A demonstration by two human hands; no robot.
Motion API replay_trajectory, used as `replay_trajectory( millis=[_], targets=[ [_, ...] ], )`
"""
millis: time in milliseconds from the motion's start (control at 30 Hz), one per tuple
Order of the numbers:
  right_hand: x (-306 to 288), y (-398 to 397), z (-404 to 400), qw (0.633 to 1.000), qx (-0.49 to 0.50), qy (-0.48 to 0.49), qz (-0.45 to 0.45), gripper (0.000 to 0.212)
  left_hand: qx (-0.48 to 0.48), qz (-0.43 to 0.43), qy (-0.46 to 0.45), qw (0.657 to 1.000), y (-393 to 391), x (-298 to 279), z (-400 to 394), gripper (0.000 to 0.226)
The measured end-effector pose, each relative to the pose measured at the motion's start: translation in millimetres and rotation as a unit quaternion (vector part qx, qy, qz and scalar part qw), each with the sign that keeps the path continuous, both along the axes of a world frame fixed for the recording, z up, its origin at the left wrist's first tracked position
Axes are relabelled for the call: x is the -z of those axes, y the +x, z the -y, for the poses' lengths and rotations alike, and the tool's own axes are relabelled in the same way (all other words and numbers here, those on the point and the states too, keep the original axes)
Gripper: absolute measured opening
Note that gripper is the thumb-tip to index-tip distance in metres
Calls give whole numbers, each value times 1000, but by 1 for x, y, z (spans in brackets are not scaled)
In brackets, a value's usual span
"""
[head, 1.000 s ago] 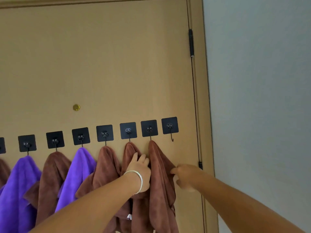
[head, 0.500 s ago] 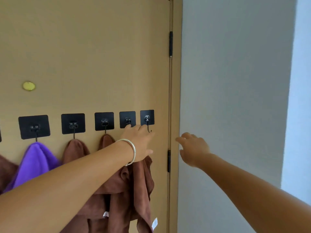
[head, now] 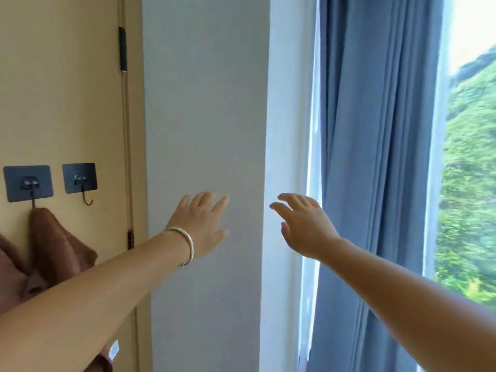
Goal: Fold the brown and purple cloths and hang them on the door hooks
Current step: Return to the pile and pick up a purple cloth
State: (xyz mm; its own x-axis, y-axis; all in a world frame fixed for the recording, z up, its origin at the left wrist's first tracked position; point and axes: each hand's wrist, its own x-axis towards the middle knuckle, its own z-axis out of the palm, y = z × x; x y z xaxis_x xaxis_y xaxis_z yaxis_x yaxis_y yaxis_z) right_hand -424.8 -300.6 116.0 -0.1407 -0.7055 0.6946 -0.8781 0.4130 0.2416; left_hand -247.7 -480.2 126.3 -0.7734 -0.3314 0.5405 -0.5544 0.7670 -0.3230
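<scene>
Door [head: 67, 89]: tan, far to the left of both sets of fingers, hinge side showing.
Wall [head: 204, 103]: pale grey, directly behind the left fingertips.
Curtain [head: 375, 157]: one, blue, just past the right fingertips, window beyond.
Brown cloth [head: 56, 245]: hanging from the left of the two visible hooks, below and well left of the left fingers; a second brown fold at the frame's left edge, cut off. No purple cloth in view.
Left hand [head: 201, 226]: fingers straight and spread, holding nothing, one bracelet at the wrist.
Right hand [head: 306, 226]: fingers loosely extended, empty, well apart from any cloth.
Hooks: two black pads counted; hook [head: 28, 183] loaded, empty hook [head: 79, 182] nearest the hinge, bare.
Step in hand, judged: turning away to fetch another cloth. Best done by taking it with both hands, folding evenly, then catching the fold fully over the bare hook so nothing slips.
</scene>
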Motion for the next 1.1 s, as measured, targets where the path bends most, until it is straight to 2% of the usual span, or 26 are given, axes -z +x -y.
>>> replay_trajectory(
  millis=[167, 400, 633, 900, 1100],
  targets=[
    [-2, -41, -111, 995, 94, 3, 19, 46, 99, -5, -25, 995, -73, -2, -81, 75],
    [-1, -76, -274, 981, 192, -12, 34, 42, 213, -1, -10, 977, -164, -6, -220, 74],
    [16, -88, -430, 944, 317, -25, 83, 48, 318, 19, -5, 948, -225, 4, -370, 76],
    [57, -54, -610, 890, 431, -47, 139, 50, 443, 56, 3, 895, -255, 27, -550, 78],
    [100, 20, -732, 814, 539, -117, 182, 49, 545, 85, 52, 833, -232, 81, -697, 74]
  ],
)
